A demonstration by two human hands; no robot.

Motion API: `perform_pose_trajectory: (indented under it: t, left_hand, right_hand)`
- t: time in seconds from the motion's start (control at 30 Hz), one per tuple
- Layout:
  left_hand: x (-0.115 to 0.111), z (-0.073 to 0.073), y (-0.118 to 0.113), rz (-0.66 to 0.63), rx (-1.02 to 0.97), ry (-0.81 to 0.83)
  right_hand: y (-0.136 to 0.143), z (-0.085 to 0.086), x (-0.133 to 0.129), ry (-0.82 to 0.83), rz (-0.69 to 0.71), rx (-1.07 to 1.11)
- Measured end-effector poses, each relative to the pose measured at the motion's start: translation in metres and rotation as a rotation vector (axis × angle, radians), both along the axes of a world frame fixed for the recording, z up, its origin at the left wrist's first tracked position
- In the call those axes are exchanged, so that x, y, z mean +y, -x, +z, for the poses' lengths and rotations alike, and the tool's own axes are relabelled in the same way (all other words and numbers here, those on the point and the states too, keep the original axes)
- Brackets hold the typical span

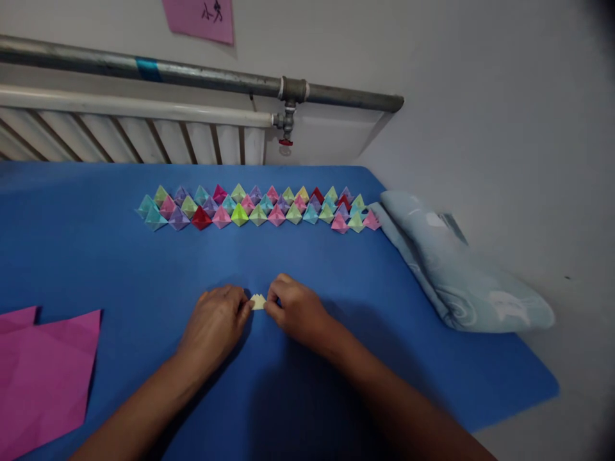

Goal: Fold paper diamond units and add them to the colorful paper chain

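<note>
Between my two hands, low over the blue table, is a small pale yellow folded paper (258,302) with a jagged, pointed top edge. My left hand (218,315) pinches its left end between thumb and fingers. At its right end my right hand (294,307) grips it the same way, fingers curled. The middle of the paper shows; both ends are covered by my fingertips. Beyond my hands, several small folded paper pieces (258,215) in pink, green, purple, red and blue stand in close rows.
Creased magenta paper sheets (43,378) lie at the left front of the blue table (144,275). A folded light-blue cloth (461,275) hangs over the right edge. A radiator (120,137) and a metal pipe (216,77) with a red-handled valve (286,141) run along the wall behind.
</note>
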State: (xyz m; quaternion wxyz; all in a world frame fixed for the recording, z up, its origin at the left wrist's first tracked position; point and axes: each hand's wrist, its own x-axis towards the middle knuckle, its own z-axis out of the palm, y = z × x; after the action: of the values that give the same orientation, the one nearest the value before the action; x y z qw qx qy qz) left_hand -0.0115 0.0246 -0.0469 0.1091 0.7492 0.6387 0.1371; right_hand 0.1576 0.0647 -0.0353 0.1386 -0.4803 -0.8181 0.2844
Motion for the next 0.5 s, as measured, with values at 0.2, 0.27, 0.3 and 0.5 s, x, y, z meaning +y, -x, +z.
perform_pose_trajectory:
  t: [0.2, 0.27, 0.3, 0.5]
  left_hand:
    - [0.0013, 0.0009, 0.0020, -0.011, 0.006, 0.007]
    - [0.0011, 0.0008, 0.0018, -0.006, 0.024, 0.000]
    - [0.0008, 0.0009, 0.0016, -0.005, 0.034, -0.003]
    - [-0.0009, 0.0028, 0.0012, -0.012, 0.036, -0.014]
  right_hand:
    - [0.0004, 0.0019, 0.0024, 0.039, 0.003, -0.014]
    - [0.0008, 0.0025, 0.0031, 0.065, -0.004, -0.017]
    - [0.0011, 0.0025, 0.0035, 0.075, -0.007, -0.017]
    - [0.0017, 0.0021, 0.0078, 0.100, -0.001, -0.011]
